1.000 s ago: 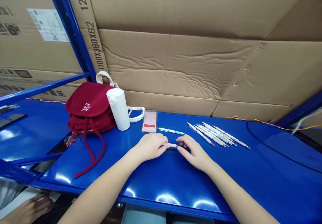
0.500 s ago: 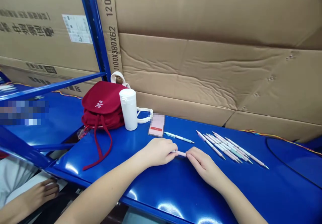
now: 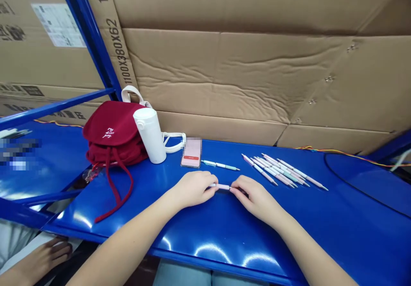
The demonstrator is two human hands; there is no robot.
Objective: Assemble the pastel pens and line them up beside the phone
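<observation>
A pale pink pen (image 3: 222, 186) lies level between my two hands, just above the blue table (image 3: 218, 226). My left hand (image 3: 196, 188) is closed around its left end, and my right hand (image 3: 252, 194) pinches its right tip. Behind my hands a single white and teal pen (image 3: 221, 165) rests on the table. To the right, several pink, white and teal pens (image 3: 282, 170) lie in a slanted, overlapping group.
A red backpack (image 3: 112, 127), a white bottle (image 3: 150, 136) with a white strap and a phone (image 3: 192, 152) stand or lie at back left. Cardboard (image 3: 205, 63) rises behind. Another person's hand (image 3: 53, 254) is at lower left; a black cable curves at right.
The whole view has shifted, so the backpack, bottle and pens appear further left. Both hands remain on the pen, with slightly more of its left part showing.
</observation>
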